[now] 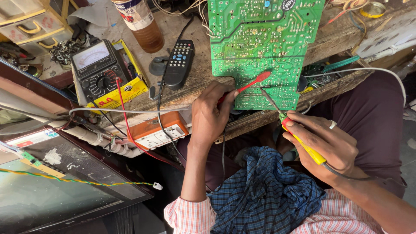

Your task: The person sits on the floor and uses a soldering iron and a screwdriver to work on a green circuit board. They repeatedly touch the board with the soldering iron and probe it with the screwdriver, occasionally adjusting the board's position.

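Observation:
A green circuit board (255, 39) lies solder-side up on a worn wooden bench (333, 37), overhanging its front edge. My left hand (210, 115) grips a red test probe (253, 81) whose tip rests on the board's lower part. My right hand (323, 143), with a ring on one finger, holds a yellow-handled soldering iron (303, 145); its thin metal tip (269, 99) touches the board just right of the probe. A red lead (125, 119) runs from an analog multimeter (96, 69) at the left.
A black remote control (179, 64) and a bottle of amber liquid (141, 24) sit left of the board. An orange-and-white power strip (159, 132) hangs below the bench. A flat screen panel (56, 190) lies lower left. A blue checked cloth (264, 190) covers my lap.

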